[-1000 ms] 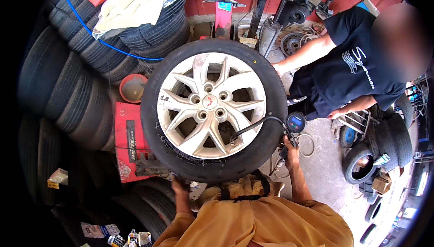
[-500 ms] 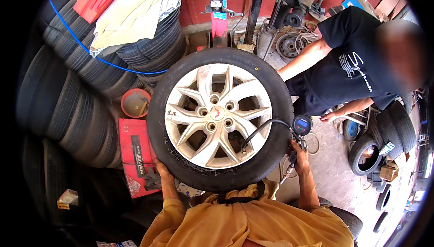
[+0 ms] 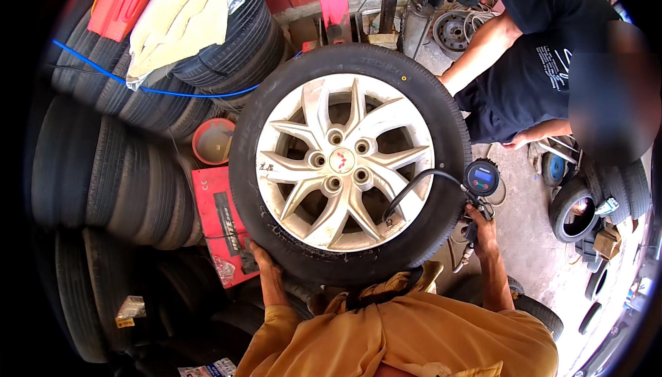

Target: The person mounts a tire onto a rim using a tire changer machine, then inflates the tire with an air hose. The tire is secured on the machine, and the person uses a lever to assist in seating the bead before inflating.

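A large tyre [image 3: 283, 87] on a silver alloy wheel [image 3: 316, 108] fills the middle, lying face up. My left hand [image 3: 267, 263] grips its lower left edge. My right hand [image 3: 484, 225] is closed on the handle of an air gauge [image 3: 480, 178] with a round digital dial, beside the tyre's right edge. The gauge's black hose arches over the tyre to the rim at lower right, toward the valve. A co-worker in a dark T-shirt [image 3: 524, 77] stands at upper right with a hand [image 3: 448, 82] at the tyre's upper right edge, the other lower down.
Stacked tyres [image 3: 121, 170] line the left, with a blue hose, cloth and red case [image 3: 121, 4] on top. An orange bucket [image 3: 214, 125] and red machine [image 3: 210, 191] lie left of the wheel. A red post [image 3: 335, 18] stands behind; loose tyres [image 3: 576, 211] lie at right.
My left hand has come up onto the tyre's lower left edge. The wheel sits slightly farther right. The whole view has also shifted a little.
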`<state>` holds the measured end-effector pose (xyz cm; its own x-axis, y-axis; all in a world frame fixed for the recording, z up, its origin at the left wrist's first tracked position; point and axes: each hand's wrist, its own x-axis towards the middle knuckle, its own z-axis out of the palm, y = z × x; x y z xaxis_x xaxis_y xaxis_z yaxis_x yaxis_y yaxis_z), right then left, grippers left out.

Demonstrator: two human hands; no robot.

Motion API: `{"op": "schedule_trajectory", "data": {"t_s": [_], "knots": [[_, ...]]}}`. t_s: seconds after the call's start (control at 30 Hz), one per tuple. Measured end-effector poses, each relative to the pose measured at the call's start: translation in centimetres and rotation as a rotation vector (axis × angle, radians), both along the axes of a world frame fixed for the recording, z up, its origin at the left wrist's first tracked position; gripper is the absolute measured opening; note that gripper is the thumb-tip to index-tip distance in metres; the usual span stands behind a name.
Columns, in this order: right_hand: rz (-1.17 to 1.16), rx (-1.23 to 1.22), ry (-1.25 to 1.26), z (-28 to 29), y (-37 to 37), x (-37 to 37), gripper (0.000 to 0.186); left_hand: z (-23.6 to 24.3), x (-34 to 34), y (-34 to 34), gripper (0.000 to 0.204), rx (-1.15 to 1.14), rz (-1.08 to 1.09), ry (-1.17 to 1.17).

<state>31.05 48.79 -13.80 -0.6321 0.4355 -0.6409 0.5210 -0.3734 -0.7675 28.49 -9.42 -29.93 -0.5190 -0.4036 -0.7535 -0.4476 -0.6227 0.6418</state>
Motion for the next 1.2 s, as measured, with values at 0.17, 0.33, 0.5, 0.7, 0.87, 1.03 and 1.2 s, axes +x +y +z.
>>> {"op": "schedule_trajectory", "data": {"t_s": [0.17, 0.33, 0.5, 0.7, 0.87, 1.03, 1.2], "knots": [[-0.024, 0.029, 0.037, -2.0, 0.5, 0.4, 0.027, -1.3, -0.8, -0.2, 0.065, 0.013, -0.113, 0.168], [-0.163, 0.312, 0.123, -1.8, -1.9, 1.5, 0.030, 0.0, -1.4, 1.5, 0.058, 0.060, -0.107, 0.180], [-0.197, 0.408, 0.365, -0.1, -3.7, 5.0, 0.034, 3.7, -2.6, 2.9, 0.053, 0.148, -0.186, 0.267], [-0.157, 0.371, 0.392, 2.4, -5.2, 8.2, 0.023, 3.4, -1.8, 2.2, 0.052, 0.183, -0.275, 0.363], [-0.270, 0.242, 0.397, 1.5, -5.8, 10.0, 0.020, 1.7, -2.3, 1.2, 0.055, 0.188, -0.339, 0.371], [-0.297, 0.211, 0.385, 1.0, -6.7, 10.4, 0.023, 4.1, -2.3, 2.3, 0.052, 0.299, -0.282, 0.359], [-0.320, 0.213, 0.356, 0.2, -7.6, 9.7, 0.023, 4.0, -1.4, 2.1, 0.051, 0.181, -0.297, 0.319]]}}
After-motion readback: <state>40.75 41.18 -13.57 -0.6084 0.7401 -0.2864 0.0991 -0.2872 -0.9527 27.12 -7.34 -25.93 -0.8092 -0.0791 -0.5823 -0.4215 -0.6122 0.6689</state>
